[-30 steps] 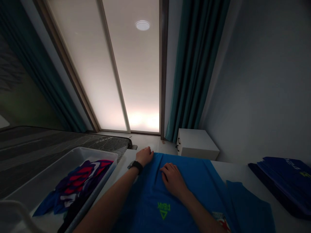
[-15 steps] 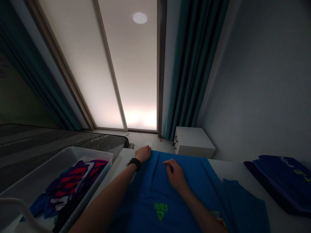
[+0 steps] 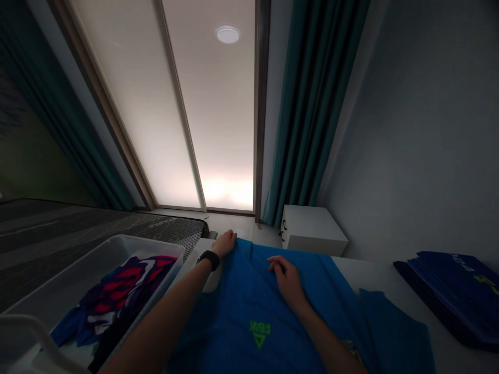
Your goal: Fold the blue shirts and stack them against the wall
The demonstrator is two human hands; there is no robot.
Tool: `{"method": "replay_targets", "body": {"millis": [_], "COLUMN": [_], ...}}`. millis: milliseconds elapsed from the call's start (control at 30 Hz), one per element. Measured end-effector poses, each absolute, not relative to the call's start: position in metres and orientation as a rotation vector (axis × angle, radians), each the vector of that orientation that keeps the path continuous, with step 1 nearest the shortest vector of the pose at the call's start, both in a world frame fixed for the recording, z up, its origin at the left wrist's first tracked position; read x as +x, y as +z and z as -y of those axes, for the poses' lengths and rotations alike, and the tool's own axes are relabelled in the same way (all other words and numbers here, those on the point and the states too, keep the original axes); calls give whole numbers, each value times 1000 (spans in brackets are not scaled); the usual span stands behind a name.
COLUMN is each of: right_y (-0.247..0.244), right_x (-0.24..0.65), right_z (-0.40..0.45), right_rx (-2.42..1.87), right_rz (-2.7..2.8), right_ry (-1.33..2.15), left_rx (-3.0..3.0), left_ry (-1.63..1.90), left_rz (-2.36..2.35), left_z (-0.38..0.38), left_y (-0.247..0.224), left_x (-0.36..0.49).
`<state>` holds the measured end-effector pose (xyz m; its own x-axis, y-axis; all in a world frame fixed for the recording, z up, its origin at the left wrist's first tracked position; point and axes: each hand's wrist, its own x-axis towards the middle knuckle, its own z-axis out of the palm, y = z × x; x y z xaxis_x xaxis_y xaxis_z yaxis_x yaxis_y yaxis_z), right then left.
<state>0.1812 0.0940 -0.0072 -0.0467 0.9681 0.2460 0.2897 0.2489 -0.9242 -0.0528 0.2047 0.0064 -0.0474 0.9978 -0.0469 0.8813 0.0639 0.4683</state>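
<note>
A blue T-shirt (image 3: 237, 306) with a green PEAK logo lies spread on the white table, the logo upside down to me. At its far left corner, my left hand (image 3: 225, 244) is closed on the edge of the cloth, a black watch on that wrist. My right hand (image 3: 287, 280) is over the middle of the shirt with loosely bent fingers and nothing visible in them. Whether it touches the fabric I cannot tell. One sleeve (image 3: 395, 327) stretches out to the right, and a small label shows partly beside my right forearm.
On the left stands a clear plastic bin (image 3: 117, 241) with crumpled red, purple and blue clothes (image 3: 120, 291). Folded dark blue garments (image 3: 448, 291) are stacked on the right of the white table (image 3: 351, 267). Beyond are a white cabinet (image 3: 312, 223) and a mattress (image 3: 97, 223).
My left hand has moved slightly left and away from me, pulling the shirt's far left corner with it. The right hand has shifted a little right, its fingers more bent.
</note>
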Motion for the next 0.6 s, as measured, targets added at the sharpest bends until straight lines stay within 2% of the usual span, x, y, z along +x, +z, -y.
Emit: {"method": "replay_targets", "body": {"millis": [233, 367, 600], "right_y": [-7, -8, 1], "right_x": [185, 183, 192], "right_z": [-98, -96, -101], "right_rx": [-1216, -1255, -1380], "right_rz": [1512, 1605, 2205], "right_ry": [948, 882, 245], "left_rx": [1838, 1820, 1871], "left_ry": [604, 699, 744], "left_rz": [-1937, -1898, -1710], "left_z": [-202, -194, -181], "left_y": [5, 1, -4], "left_x": [-63, -65, -71]}}
